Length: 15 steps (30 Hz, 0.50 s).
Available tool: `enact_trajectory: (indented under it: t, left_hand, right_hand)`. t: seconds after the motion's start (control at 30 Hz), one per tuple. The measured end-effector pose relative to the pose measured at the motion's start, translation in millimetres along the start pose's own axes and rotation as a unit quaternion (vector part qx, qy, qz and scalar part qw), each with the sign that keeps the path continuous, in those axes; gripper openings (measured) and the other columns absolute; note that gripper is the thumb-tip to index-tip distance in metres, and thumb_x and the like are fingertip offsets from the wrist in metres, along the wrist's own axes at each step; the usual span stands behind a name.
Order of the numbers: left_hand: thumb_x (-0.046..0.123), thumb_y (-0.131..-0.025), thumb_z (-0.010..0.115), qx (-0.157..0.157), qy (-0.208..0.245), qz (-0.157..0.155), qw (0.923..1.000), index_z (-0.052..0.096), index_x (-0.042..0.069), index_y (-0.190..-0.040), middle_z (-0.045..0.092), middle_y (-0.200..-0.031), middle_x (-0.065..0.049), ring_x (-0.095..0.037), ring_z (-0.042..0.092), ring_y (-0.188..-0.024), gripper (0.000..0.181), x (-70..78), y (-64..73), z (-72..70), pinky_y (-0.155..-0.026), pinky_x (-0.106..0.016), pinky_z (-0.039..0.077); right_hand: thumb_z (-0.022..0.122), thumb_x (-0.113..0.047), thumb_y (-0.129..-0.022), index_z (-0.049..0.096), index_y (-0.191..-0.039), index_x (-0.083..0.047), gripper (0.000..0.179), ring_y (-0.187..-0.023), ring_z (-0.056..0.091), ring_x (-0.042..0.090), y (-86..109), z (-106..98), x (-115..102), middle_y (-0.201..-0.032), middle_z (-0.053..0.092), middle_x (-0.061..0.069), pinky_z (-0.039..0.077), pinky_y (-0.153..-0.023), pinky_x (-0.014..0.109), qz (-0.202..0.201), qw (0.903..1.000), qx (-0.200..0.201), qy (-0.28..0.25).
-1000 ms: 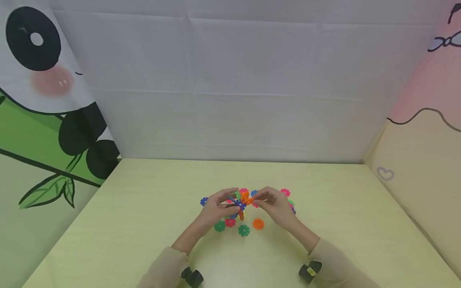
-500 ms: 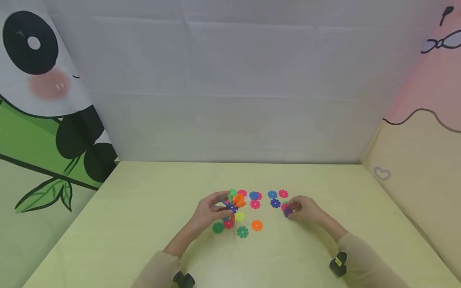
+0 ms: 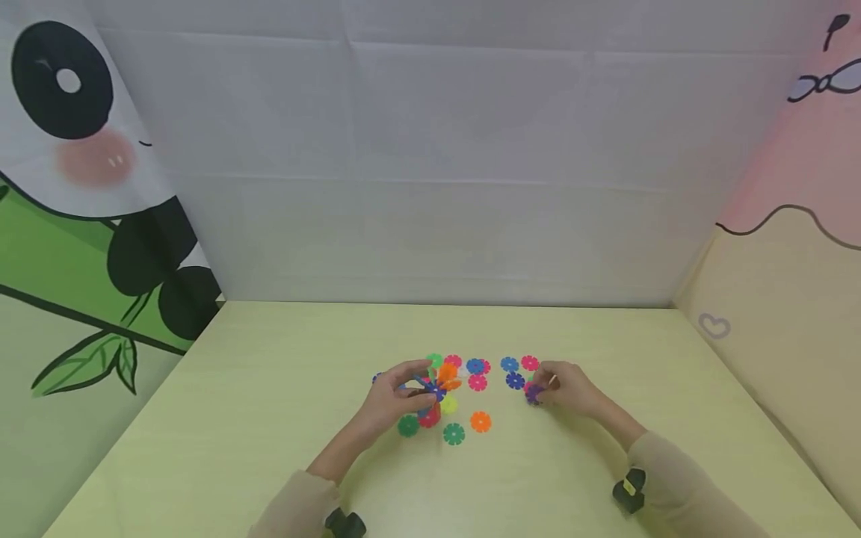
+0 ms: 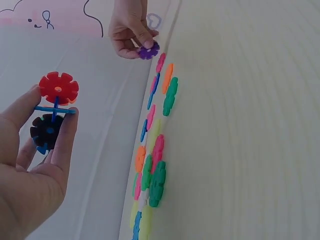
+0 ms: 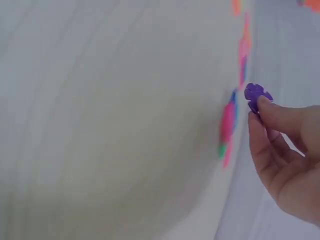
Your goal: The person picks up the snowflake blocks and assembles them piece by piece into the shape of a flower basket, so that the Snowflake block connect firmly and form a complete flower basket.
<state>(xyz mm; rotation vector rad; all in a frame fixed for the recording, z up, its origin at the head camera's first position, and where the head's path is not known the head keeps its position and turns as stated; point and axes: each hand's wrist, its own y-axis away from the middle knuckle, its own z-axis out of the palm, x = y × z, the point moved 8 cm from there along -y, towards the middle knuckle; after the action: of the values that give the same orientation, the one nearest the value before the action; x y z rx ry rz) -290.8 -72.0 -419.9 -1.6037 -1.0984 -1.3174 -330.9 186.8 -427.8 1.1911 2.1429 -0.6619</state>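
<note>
My left hand [image 3: 397,396] grips a small cluster of interlocking flower-shaped discs [image 3: 436,387], held above the table. In the left wrist view a red disc [image 4: 59,88] stands on top of the cluster, a blue disc [image 4: 55,109] is edge-on between the fingers, and a black disc [image 4: 46,132] sits below. To the right, my right hand [image 3: 572,390] pinches a single purple flower disc [image 5: 257,96] between thumb and fingers. That disc is raised off the table and apart from the cluster.
Loose flower discs lie between and around the hands, among them an orange disc [image 3: 480,421], a green disc [image 3: 454,433], a pink disc [image 3: 530,362] and a blue disc [image 3: 509,364]. A white backdrop [image 3: 430,224] rises behind the table [image 3: 269,359].
My right hand has left the cluster, moved right to the far discs and picked up the purple disc. My left hand has shifted slightly left, still holding the cluster.
</note>
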Motion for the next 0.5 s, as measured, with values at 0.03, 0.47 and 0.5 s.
enact_trajectory:
  t: [0.03,0.47,0.5]
  left_hand:
    - [0.020,-0.080,0.070,0.003,0.000,-0.001,1.0000,0.045,0.008,-0.131,0.048,-0.126,-0.014,-0.028,0.059,-0.103,0.058,0.4,-1.0,0.6,-0.083,-0.032,0.051]
    - [0.026,-0.079,0.070,0.046,0.019,0.011,0.9987,0.047,0.017,-0.131,0.048,-0.125,-0.012,-0.026,0.062,-0.096,0.058,8.7,-10.2,9.0,-0.079,-0.032,0.052]
    - [0.027,-0.079,0.070,0.047,0.020,0.012,0.9986,0.046,0.017,-0.131,0.048,-0.125,-0.012,-0.026,0.063,-0.096,0.058,9.1,-10.1,9.3,-0.079,-0.032,0.052]
  right_hand:
    - [0.066,0.005,-0.076,0.058,-0.085,0.000,0.013,-0.071,0.057,0.015,-0.5,0,-8,-0.081,0.059,0.008,0.050,-0.055,0.022,-0.005,0.9999,0.012,-0.011]
    - [0.068,0.011,-0.072,0.059,-0.086,0.000,0.020,-0.069,0.062,0.019,6.6,11,-136,-0.078,0.065,0.010,0.053,-0.055,0.028,-0.195,0.9505,0.219,-0.101]
    - [0.068,0.012,-0.072,0.059,-0.086,0.001,0.020,-0.070,0.062,0.021,7.6,12,-141,-0.078,0.065,0.011,0.053,-0.055,0.028,-0.198,0.9490,0.223,-0.102]
